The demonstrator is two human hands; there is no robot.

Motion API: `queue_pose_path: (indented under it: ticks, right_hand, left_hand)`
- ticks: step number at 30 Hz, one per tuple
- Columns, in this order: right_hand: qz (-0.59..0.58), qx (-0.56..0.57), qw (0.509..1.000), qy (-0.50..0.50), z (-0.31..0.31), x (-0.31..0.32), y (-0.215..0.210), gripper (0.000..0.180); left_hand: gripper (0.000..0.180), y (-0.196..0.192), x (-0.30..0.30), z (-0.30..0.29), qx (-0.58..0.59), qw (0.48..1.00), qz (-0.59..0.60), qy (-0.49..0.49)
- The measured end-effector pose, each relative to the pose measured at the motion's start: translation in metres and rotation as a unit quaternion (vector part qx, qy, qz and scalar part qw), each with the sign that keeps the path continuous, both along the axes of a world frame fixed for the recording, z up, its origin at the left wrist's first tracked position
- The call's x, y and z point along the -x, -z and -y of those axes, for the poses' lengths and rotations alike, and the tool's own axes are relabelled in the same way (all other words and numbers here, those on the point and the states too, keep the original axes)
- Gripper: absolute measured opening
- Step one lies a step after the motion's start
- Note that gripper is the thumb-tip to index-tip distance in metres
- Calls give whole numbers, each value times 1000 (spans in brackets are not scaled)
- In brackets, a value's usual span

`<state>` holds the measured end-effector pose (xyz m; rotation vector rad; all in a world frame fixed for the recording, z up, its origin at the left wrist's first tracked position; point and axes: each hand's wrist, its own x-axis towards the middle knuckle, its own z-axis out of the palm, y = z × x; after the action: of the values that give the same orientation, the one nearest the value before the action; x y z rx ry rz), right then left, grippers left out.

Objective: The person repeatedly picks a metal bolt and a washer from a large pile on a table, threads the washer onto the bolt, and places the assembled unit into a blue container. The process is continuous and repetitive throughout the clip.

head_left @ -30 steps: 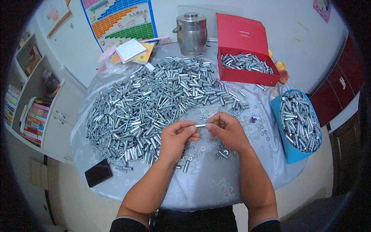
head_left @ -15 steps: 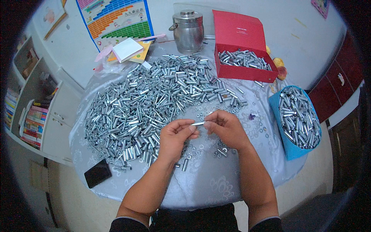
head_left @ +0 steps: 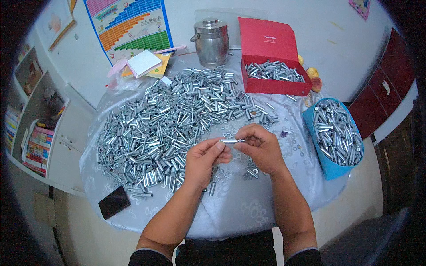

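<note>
A round table (head_left: 248,213) with a pale, flowery cloth stands against a white wall (head_left: 310,22). A bright chart (head_left: 128,26) hangs on the wall. On the left is a white shelf (head_left: 40,128) with books (head_left: 37,144). On the right is a dark red cabinet (head_left: 381,95). The light is soft.

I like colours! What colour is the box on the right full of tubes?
Blue box, seen in the head view.

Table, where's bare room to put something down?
Bare cloth lies on the table near edge, between the phone and the blue bin, around both forearms. The tube pile crowds the left and middle; washers scatter ahead of the hands.
</note>
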<state>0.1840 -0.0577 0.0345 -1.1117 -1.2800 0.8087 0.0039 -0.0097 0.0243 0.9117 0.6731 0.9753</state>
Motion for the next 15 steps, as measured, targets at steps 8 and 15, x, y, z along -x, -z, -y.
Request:
queue_pose_path:
  ticks: [8,15]
  right_hand:
    - [77,13,991,110,75,-4,-17,23]
    - [117,-13,978,171,129,-20,-32,21]
  left_hand:
    - [27,-7,-10,24,-6,987,22,159]
    - [23,-20,-34,53,19,961,54,269]
